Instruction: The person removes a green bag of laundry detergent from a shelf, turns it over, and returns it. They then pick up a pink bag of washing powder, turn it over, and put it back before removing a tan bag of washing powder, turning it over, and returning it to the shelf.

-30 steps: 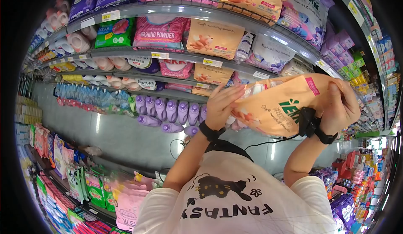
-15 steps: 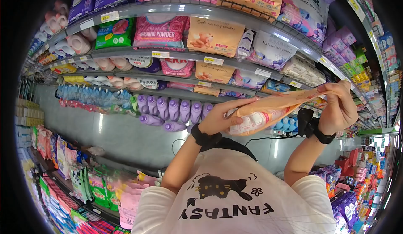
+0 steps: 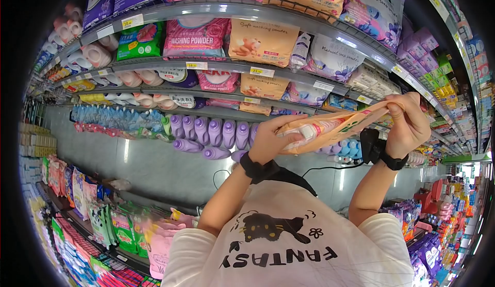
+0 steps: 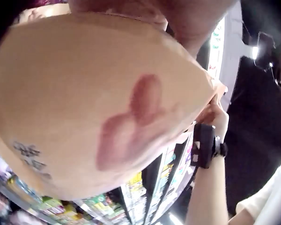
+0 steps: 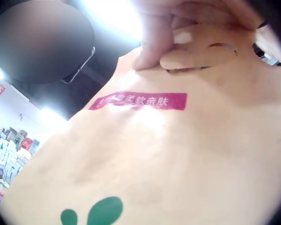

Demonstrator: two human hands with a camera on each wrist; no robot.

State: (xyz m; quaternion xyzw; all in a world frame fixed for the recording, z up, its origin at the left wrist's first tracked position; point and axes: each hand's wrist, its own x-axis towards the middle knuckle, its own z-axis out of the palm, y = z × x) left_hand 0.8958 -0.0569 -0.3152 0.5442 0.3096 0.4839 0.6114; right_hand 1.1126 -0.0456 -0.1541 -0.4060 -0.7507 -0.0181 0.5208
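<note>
A peach-coloured bag of washing powder (image 3: 343, 127) is held up in front of the body, its narrow side turned towards the head camera. My left hand (image 3: 272, 136) grips the bag's left end, thumb on the near side. At the right end my right hand (image 3: 411, 127) pinches the top corner. Its curled fingers (image 5: 154, 42) lie by the handle slot in the right wrist view, above a magenta label (image 5: 140, 101) and green leaf print. Seen from the left wrist, the bag's broad face (image 4: 65, 89) carries a faded bear picture.
Curved shelves ahead carry similar peach bags (image 3: 264, 42), pink washing powder bags (image 3: 197, 38) and a green packet (image 3: 141, 40). Purple bottles (image 3: 214, 132) line up low by the floor. Behind on the left stands another rack with hanging packets (image 3: 124, 228). A black cable (image 3: 332, 168) runs from the right wrist camera.
The bag has turned from its printed front to its narrow side, then tilted slightly back. My right hand has shifted a little left; the left thumb now shows on the near side.
</note>
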